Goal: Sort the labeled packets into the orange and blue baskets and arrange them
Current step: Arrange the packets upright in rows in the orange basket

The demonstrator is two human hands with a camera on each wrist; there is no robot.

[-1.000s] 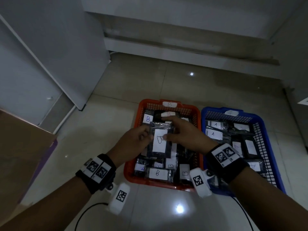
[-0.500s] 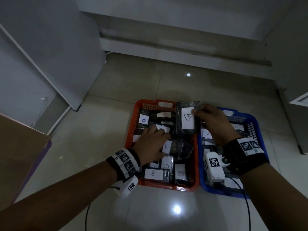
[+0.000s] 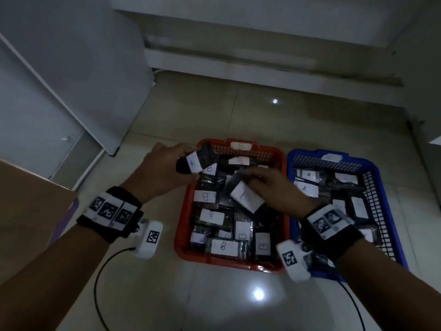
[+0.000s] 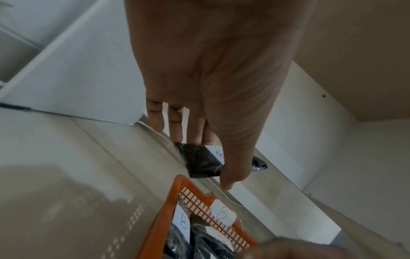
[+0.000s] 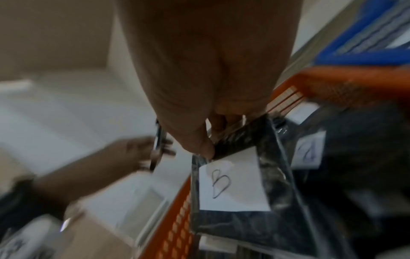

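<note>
The orange basket (image 3: pixel 183 212) holds several dark packets with white B labels. To its right, the blue basket (image 3: pixel 347 156) holds packets labelled A. My left hand (image 3: pixel 185 167) grips a dark packet (image 3: pixel 199 161) with a white label above the orange basket's far left corner; the same packet (image 4: pixel 199 162) shows in the left wrist view, pinched between thumb and fingers. My right hand (image 3: pixel 250 181) pinches a B-labelled packet (image 3: pixel 247 198) by its top edge, tilted over the middle of the orange basket. In the right wrist view the thumb sits on that packet (image 5: pixel 233 184).
A brown cardboard box (image 3: pixel 26 201) stands at the left, with a white cabinet door (image 3: pixel 71 87) behind it. A low white ledge (image 3: pixel 238 60) runs along the back wall. Black cables (image 3: pixel 100 278) trail over the glossy tiled floor near me.
My left hand rose out of the orange basket with a packet, to its far left corner. My right hand brought its B packet down and left, from between the baskets to the orange basket's middle.
</note>
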